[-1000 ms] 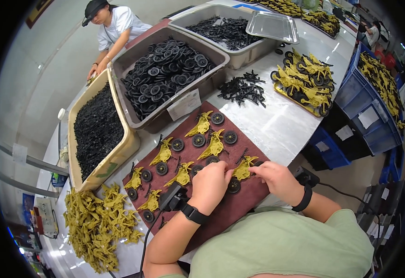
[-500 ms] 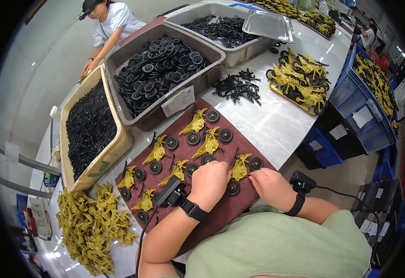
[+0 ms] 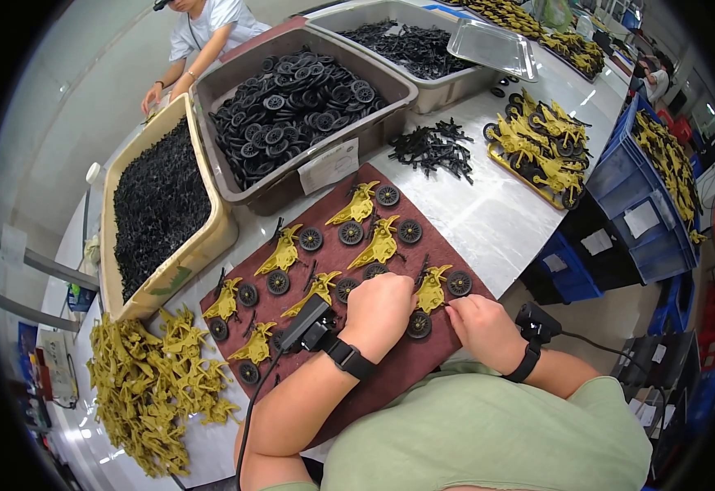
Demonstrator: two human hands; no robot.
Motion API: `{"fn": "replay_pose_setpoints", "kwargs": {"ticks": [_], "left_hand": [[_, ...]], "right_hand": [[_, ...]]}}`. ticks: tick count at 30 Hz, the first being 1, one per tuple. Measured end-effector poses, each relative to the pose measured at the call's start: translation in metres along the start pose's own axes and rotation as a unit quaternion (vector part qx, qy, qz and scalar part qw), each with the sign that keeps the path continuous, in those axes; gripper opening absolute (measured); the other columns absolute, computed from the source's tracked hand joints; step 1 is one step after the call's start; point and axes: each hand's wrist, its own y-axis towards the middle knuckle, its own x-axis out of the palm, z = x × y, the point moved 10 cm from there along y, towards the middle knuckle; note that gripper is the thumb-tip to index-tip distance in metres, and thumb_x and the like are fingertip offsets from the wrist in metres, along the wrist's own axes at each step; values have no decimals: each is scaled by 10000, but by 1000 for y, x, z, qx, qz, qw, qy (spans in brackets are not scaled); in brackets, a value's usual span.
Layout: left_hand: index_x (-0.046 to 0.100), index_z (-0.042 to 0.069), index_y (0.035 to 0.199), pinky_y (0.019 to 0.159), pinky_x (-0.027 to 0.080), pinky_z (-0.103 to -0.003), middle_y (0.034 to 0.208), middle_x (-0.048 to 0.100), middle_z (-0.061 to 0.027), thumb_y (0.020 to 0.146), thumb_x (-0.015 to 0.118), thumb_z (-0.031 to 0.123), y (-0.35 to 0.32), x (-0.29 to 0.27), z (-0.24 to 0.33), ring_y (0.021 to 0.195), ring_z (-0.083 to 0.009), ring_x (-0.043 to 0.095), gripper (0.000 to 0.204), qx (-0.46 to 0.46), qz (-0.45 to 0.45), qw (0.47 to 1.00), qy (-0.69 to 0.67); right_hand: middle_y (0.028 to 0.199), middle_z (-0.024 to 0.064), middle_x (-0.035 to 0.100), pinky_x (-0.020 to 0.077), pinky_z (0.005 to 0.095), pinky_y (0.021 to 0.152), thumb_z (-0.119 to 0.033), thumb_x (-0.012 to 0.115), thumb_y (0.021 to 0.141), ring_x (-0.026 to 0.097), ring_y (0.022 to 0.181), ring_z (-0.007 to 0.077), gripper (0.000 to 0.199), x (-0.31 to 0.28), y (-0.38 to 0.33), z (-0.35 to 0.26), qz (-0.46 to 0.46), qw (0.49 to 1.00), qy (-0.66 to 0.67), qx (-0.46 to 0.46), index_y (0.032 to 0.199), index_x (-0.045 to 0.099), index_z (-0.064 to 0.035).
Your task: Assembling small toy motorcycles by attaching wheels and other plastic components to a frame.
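Note:
My left hand [image 3: 379, 309] is closed over the maroon mat [image 3: 447, 196], its fingertips hidden at the left edge of a yellow toy motorbike body [image 3: 432, 290]. On the other side of that body, my right hand [image 3: 486, 331] has its fingers curled and pressed together. Whatever either hand pinches is too small or covered to make out. One black spoked wheel [image 3: 459, 283] lies right of the body and another wheel [image 3: 419, 325] below it, between the hands. Further yellow bodies [image 3: 376, 244] lie in rows on the mat, with wheels and thin black parts beside them.
Beyond the mat stand a grey-brown tub [image 3: 398, 102] of wheels, a cream tub [image 3: 225, 233] of small black pieces and a grey tub [image 3: 464, 86]. Yellow bodies [image 3: 157, 385] are heaped at left. Assembled motorbikes [image 3: 541, 147] fill a tray at right. A co-worker [image 3: 210, 37] works behind.
The whole view has shifted slightly. Both my hands stay around the same yellow body, with only small finger movement. The co-worker's hands have moved a little.

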Motion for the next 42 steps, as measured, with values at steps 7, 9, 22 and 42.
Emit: {"fn": "replay_pose_setpoints", "kwargs": {"ticks": [7,9,22,42], "left_hand": [[674,52,757,685,510,-432,774,654,-135,777,651,190,3,2,-1,785,-320,641,142,-23,-11,1000,6],[669,46,750,686,510,-435,773,652,-141,771,655,187,4,2,-1,785,-324,640,143,-26,-12,1000,4],[653,29,721,678,512,-450,743,641,-176,734,683,151,8,4,-4,771,-348,639,126,-35,-23,999,-10],[682,31,775,689,530,-441,764,656,-185,758,682,163,10,4,-6,790,-347,653,132,-45,-40,998,-16]], "right_hand": [[698,146,546,506,389,602,-86,553,869,589,640,312,105,8,3,-2,-30,999,-35,-8,799,531,-11],[697,142,544,510,377,599,-61,541,843,593,638,300,71,13,3,-4,-57,996,-61,-14,795,529,-11],[760,206,600,524,397,632,-88,548,841,635,723,335,127,25,16,7,-162,980,-68,88,796,563,30],[728,165,513,473,432,624,-39,607,791,562,686,348,95,6,11,2,-51,998,9,32,777,519,-6]]}}
